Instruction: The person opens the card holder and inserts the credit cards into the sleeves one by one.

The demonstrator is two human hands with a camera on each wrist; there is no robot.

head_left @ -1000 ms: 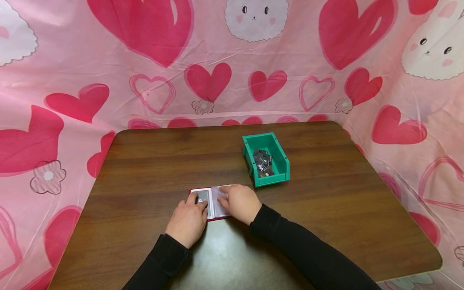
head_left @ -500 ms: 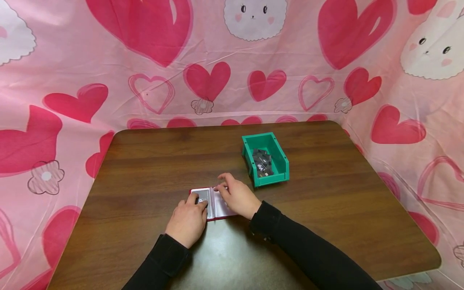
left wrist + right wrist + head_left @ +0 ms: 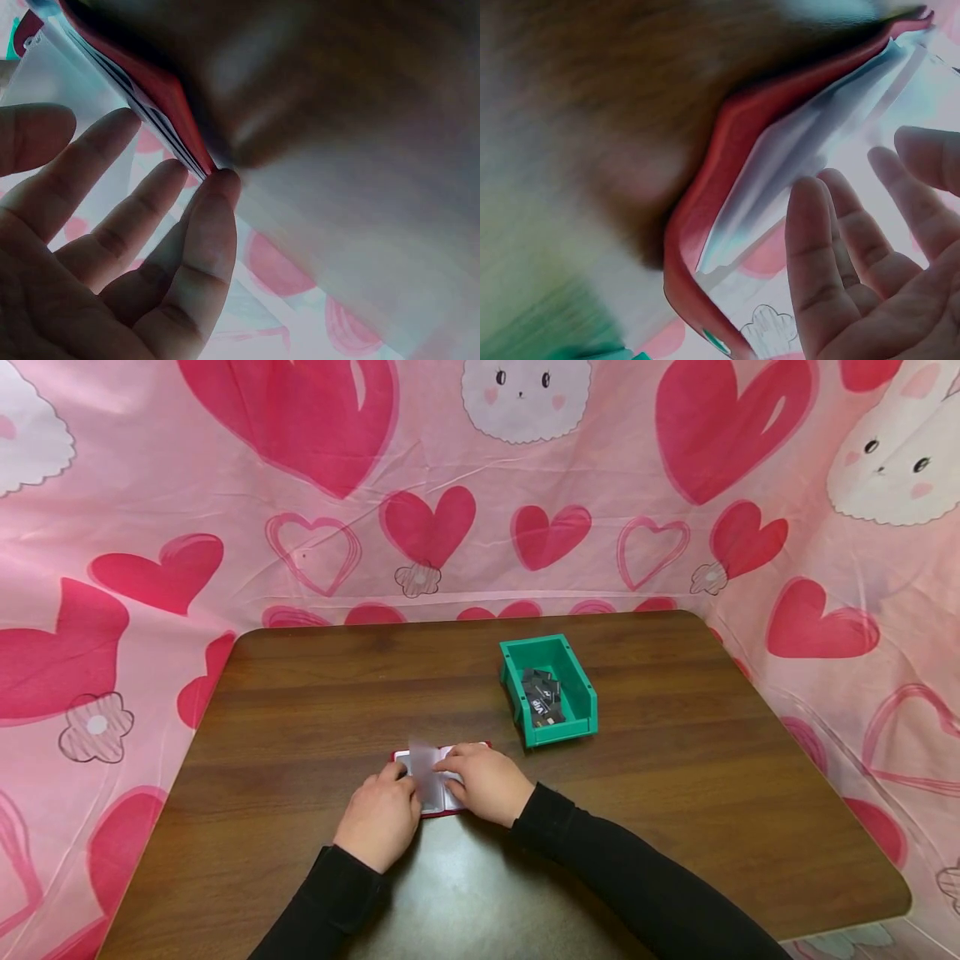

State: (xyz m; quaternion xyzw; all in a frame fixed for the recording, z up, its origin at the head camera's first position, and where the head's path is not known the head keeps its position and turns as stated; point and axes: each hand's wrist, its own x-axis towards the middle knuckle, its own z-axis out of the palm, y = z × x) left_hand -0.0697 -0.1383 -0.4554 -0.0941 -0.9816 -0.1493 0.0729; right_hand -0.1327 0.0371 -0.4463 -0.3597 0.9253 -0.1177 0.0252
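A small red-covered album (image 3: 448, 802) of clear plastic sleeves lies spread on the table. One translucent sleeve (image 3: 426, 777) stands raised near its middle. My left hand (image 3: 381, 818) rests at the album's left side; in the left wrist view its fingertips touch the edge of the red cover (image 3: 161, 90) and page stack. On the right half, my right hand (image 3: 491, 783) has its fingers over the pages, near the raised sleeve. Loosely extended fingers appear beside the red cover (image 3: 731, 135) in the right wrist view. Both hands partly hide the album.
Behind the right hand stands a green bin (image 3: 562, 733) holding several small dark cards (image 3: 542, 696), one printed with white letters. The brown wooden table (image 3: 337, 685) ends at a pink heart-patterned cloth (image 3: 450, 460) at the back and sides.
The right hand lifted off the right page, then came down again. A clear sleeve now stands up toward the left. The left hand has shifted slightly left.
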